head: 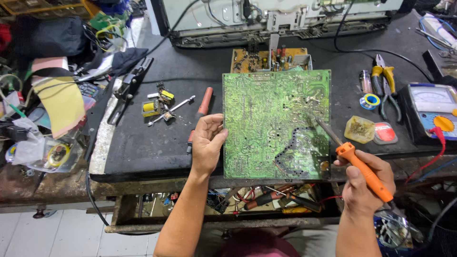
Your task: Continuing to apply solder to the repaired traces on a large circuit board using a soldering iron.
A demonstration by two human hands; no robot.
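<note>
Head view: green board (276, 123) lies solder side up on the dark bench (143, 147), its near edge at the bench's front lip. Left hand (207, 143) grips the board's left edge, fingers clamped on it with the thumb on top. Right hand (369, 183) has its fingers wrapped tight round the orange handle of an iron (354, 159), whose metal tip rests on the board's right side, just above a curved row of dark holes.

Judged from this, soldering goes well if the left hand pins the board flat so it cannot slide, and the tip sits on one joint only, held briefly, clear of neighbouring pads and thin tracks.

Around the board: a second, brown board (269, 59) touches its far edge, and an opened chassis (285, 19) stands beyond that. A red-handled screwdriver (202, 112) lies just beside the left hand. Small transformers (157, 104) and loose parts sit further left. To the right are a solder reel (371, 101), pliers (386, 83), a yellowed flux tin (360, 129), a red-lidded tin (384, 133) and a meter (431, 112) with a red lead. That lead and the iron's own cord run close to the right wrist and could snag it
</note>
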